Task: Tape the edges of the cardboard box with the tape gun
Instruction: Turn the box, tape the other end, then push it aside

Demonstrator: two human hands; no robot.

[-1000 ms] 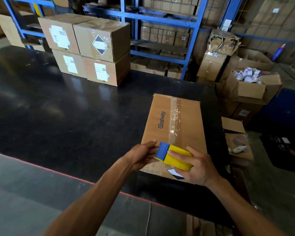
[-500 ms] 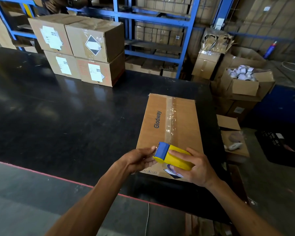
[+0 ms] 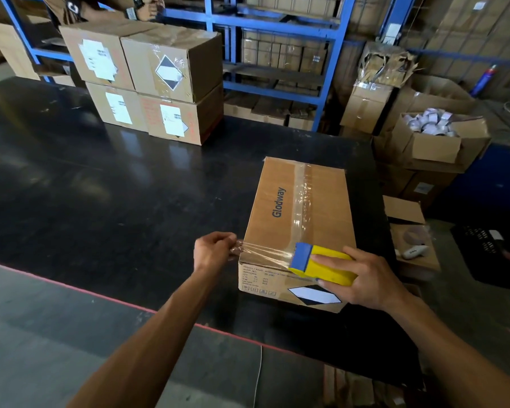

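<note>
A brown cardboard box (image 3: 324, 213) printed "Glodway" lies flat on the black table (image 3: 115, 195), with clear tape running along its top seam. My right hand (image 3: 359, 278) grips the yellow and blue tape gun (image 3: 321, 262) over the box's near edge. My left hand (image 3: 214, 253) pinches the free end of the clear tape (image 3: 262, 253) just off the box's near left corner. The tape is stretched from my left fingers across the near edge to the gun.
Several stacked labelled boxes (image 3: 150, 83) stand at the table's back left, with another person's arms behind them. Blue shelving (image 3: 277, 54) holds cartons behind. Open boxes (image 3: 436, 142) pile up right of the table. The table's near edge has a red strip.
My left hand has pulled the tape end leftward away from the gun, past the box's corner. A strip of tape now spans the near edge. The gun stays at the same spot.
</note>
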